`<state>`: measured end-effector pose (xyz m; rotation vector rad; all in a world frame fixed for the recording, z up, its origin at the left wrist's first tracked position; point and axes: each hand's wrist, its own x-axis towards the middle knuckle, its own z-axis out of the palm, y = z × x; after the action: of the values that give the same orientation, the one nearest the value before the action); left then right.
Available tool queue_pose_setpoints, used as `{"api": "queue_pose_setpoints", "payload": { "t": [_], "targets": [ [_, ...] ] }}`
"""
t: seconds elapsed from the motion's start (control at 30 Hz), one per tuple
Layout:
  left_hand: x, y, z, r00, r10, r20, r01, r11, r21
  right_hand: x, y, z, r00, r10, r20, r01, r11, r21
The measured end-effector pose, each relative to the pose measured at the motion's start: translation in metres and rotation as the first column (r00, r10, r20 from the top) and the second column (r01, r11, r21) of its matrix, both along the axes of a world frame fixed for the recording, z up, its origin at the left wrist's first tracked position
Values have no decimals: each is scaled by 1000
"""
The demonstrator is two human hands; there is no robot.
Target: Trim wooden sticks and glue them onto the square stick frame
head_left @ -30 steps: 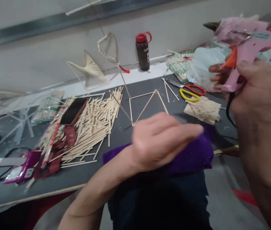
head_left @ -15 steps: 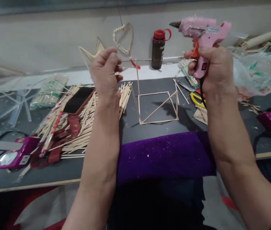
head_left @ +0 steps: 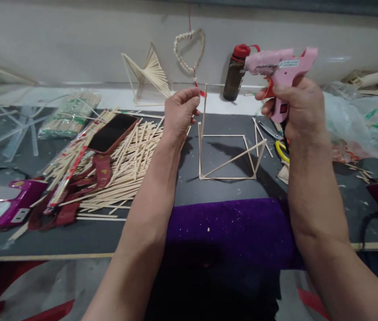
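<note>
My right hand [head_left: 301, 104] is wrapped round the handle of a pink glue gun [head_left: 284, 67], its fingers by the orange trigger and its nozzle end to the left. My left hand [head_left: 182, 109] is raised with thumb and forefinger pinched; whatever they hold, if anything, is too small to make out. Beside it a thin stick frame [head_left: 228, 179] stands on the dark table [head_left: 189, 194]. The frame has a square base, uprights at the left and a slanting stick meeting a short one at the right.
A pile of loose sticks [head_left: 125, 171], a phone [head_left: 112, 133] and a purple device [head_left: 11, 205] lie left. A bottle [head_left: 234, 76] stands behind. Yellow-handled scissors [head_left: 281, 150] and plastic bags [head_left: 363, 120] lie right. A purple cloth [head_left: 225, 227] covers the near edge.
The view has shifted. My left hand has moved right and down, close to the frame's left uprights. The glue gun has come lower, its nozzle end now in front of the bottle's edge.
</note>
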<state>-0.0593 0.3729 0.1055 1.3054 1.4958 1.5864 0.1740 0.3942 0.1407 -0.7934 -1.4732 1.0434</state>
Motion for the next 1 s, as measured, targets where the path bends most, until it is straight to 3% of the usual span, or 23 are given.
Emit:
{"api": "queue_pose_setpoints", "payload": {
  "t": [0.27, 0.5, 0.77, 1.0],
  "targets": [
    [-5, 23, -8, 996, -91, -21, 91, 996, -4, -7, 3, -10, 992, 31, 119, -42, 995, 92],
    [0, 29, -12, 982, -188, -2, 187, 976, 110, -13, -7, -15, 969, -6, 245, -30, 989, 143],
    [1, 37, -19, 991, -133, 16, 130, 985, 109, -10, -7, -13, 981, 43, 189, -74, 984, 161],
    [-1, 32, -12, 993, -105, 50, 100, 990, 102, -8, -12, -7, 986, 33, 161, -60, 984, 167]
  ]
}}
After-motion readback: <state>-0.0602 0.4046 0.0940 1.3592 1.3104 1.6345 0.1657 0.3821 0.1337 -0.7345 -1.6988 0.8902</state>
